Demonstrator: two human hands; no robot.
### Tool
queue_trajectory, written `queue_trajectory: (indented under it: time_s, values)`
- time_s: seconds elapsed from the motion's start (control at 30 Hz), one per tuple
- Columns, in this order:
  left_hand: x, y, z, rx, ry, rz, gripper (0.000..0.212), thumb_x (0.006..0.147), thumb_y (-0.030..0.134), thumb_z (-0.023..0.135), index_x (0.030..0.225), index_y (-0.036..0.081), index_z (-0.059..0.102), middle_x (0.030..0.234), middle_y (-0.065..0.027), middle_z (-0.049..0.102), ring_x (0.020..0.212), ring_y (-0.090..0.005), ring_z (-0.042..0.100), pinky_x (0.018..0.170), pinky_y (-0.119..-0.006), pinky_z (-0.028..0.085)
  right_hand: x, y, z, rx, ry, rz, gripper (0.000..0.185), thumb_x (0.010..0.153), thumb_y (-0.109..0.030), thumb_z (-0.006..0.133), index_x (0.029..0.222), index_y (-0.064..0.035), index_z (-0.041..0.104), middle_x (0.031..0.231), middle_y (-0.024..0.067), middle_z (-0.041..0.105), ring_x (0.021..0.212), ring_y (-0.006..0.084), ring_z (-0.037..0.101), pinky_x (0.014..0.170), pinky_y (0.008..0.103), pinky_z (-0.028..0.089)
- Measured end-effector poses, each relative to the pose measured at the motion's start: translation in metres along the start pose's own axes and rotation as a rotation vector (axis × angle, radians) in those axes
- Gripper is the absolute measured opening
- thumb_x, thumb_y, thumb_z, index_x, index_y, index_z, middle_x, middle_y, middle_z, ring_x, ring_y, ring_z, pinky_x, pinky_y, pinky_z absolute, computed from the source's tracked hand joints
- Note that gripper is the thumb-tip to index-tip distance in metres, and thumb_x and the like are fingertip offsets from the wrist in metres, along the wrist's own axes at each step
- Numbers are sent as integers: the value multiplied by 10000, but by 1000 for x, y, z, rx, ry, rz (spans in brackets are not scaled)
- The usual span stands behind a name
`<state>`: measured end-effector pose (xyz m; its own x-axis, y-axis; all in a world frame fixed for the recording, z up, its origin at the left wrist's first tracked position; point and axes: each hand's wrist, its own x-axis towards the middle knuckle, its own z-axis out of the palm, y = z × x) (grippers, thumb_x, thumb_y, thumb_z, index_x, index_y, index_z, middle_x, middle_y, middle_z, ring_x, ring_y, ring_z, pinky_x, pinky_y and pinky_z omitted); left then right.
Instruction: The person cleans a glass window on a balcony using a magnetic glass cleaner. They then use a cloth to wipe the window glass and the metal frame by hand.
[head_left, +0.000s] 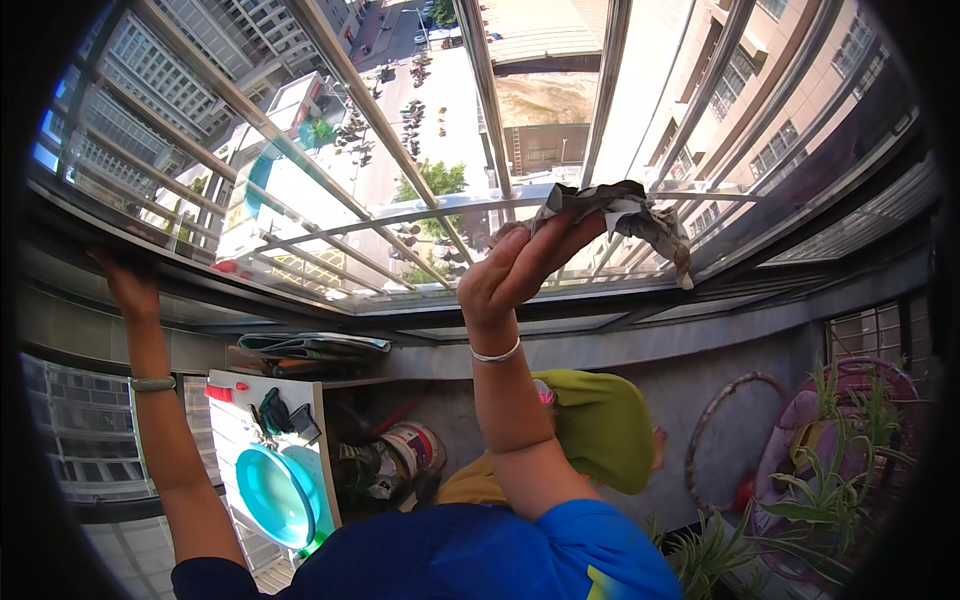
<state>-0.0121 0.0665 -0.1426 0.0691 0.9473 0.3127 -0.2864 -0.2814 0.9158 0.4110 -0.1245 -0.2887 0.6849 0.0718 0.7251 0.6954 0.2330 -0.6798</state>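
Note:
My right hand (517, 262) presses a crumpled sheet of grey paper, apparently newspaper (652, 221), against the window glass (390, 255), its fingers stretched out beneath the sheet. Beyond the pane run metal security bars (480, 97). At the far left my left hand (131, 285) rests on the dark window frame (217, 281); its fingertips lie in shadow and it shows nothing in its grasp. A white band circles my right wrist, and a green bangle my left.
A turquoise basin (277, 495) stands on a white cabinet (307, 390) at lower left. Below my right arm are a paint bucket (412, 446) and a person in a green top (607, 427). Spider plants (817, 480), a hoop (701, 442) and a purple chair (780, 457) occupy the right side.

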Motion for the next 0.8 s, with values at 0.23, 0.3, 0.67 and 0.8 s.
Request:
queue_trajectory:
  time_s: [0.23,0.3,0.67,0.8]
  values:
    - [-6,14,2,-59,-238,-19,584,852,568,345,1080,56,508,989,-79,554,917,-221,522,865,-348,419,-151,120,-27,-105,130,533,522,927,-136,243,1362,64,33,1433,233,-18,1339,325,9,1078,384,16]
    - [-4,16,2,-33,-150,-13,580,855,562,353,1104,59,497,995,-89,555,942,-227,521,878,-353,415,-184,153,-36,-118,168,815,541,938,-187,257,1364,56,29,1442,207,-14,1344,282,36,1082,335,51]
    - [-27,6,85,46,335,127,554,886,528,321,1214,87,388,1155,-65,456,1051,-205,452,920,-342,364,-136,13,21,-70,-361,-162,502,838,-66,407,1300,72,265,1366,264,193,1276,405,165,1041,467,111]
    - [-40,3,96,48,357,76,602,899,517,306,1349,117,279,1339,-46,365,1192,-197,380,995,-347,317,-144,95,-16,-55,-762,-758,356,776,-132,497,1128,-107,549,1188,21,507,1214,182,362,1072,348,116]
